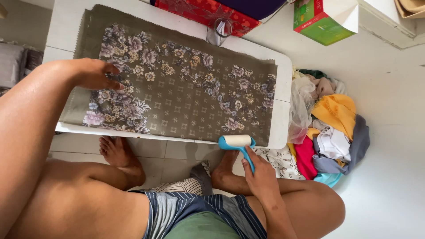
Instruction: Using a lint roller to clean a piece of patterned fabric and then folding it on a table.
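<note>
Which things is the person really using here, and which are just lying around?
In use:
- lint roller, gripped by the right hand
- floral cloth, pressed flat by the left hand
- white table under the cloth

Lying about:
- pile of clothes on the floor
- green box
- red patterned cloth
- clear glass

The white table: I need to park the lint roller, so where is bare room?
Bare strips of white table: left of the floral cloth, and its right end beside the clothes pile. Crowded at the far edge by the glass and red box.
</note>
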